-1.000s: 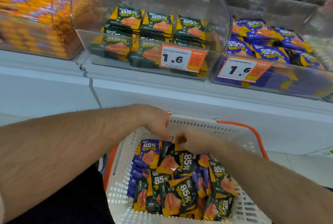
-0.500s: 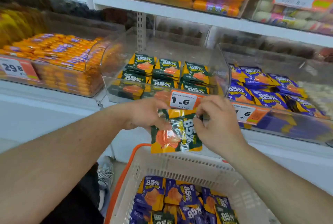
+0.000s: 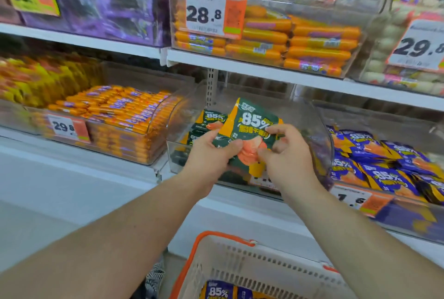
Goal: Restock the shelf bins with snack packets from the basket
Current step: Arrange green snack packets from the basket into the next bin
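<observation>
A green snack packet marked 85% is held upright over the front of the clear middle bin. My left hand grips its lower left edge, thumb across the front. My right hand pinches its right side between thumb and fingers. More green packets lie stacked inside that bin behind the held one. The white basket with orange rim stands below, with purple packets showing at the frame's bottom edge.
A bin of purple 85% packets sits to the right, and a bin of orange sausage sticks to the left. The upper shelf carries more sausage bins close above. Price tags hang on the bin fronts.
Both hands have lifted the green packet from the basket up to the middle bin, turning it upright. The view has tilted up, so the basket has dropped to the bottom.
</observation>
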`<state>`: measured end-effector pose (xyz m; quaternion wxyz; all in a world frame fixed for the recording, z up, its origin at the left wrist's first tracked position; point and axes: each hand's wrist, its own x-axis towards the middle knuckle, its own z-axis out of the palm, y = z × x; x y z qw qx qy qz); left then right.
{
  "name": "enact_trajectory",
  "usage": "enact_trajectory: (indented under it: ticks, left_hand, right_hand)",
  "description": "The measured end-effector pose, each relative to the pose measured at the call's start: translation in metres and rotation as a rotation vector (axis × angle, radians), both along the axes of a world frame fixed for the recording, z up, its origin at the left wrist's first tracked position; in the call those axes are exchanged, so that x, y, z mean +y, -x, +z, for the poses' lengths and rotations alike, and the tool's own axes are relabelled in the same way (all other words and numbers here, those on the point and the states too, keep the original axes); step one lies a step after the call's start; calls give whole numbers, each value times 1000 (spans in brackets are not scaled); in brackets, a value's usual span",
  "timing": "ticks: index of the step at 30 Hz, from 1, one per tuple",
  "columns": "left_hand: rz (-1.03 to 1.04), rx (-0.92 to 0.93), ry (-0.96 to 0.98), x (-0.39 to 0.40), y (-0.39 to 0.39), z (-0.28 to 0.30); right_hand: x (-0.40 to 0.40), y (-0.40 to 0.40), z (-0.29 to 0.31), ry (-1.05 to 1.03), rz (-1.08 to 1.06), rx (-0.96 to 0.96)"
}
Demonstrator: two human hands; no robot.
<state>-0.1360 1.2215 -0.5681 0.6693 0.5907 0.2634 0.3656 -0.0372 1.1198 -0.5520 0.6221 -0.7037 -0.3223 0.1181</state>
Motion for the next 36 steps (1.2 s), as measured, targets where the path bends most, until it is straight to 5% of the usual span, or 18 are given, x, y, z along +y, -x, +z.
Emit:
enact_trajectory:
  ticks: [3,7,16,21,24,28,31,36]
  left_hand:
    - [351,123,-373,20,13,12]
    - [538,156,-538,49,37,15]
    - [469,362,-675,53,45,13]
    - [465,471,-710,56,44,10]
    - [450,522,-771,57,42,8]
    - [416,398,-865,51,43,12]
    - [319,346,-887,31,40,14]
    - [-209,597,-910,-8,25,-6]
  right_hand:
    - [31,-16,17,9,-67,79]
    - [74,-30,20,168,-109,67]
    - [121,2,8,809,370,-282]
    - [125,4,2,1008,333,-372]
    - [125,1,5,818,223,-258]
    - [108,5,5,422,-69,-458]
    - [91,6,-4,81,-91,-616]
    - [43,1,-23,-294,-195,-831]
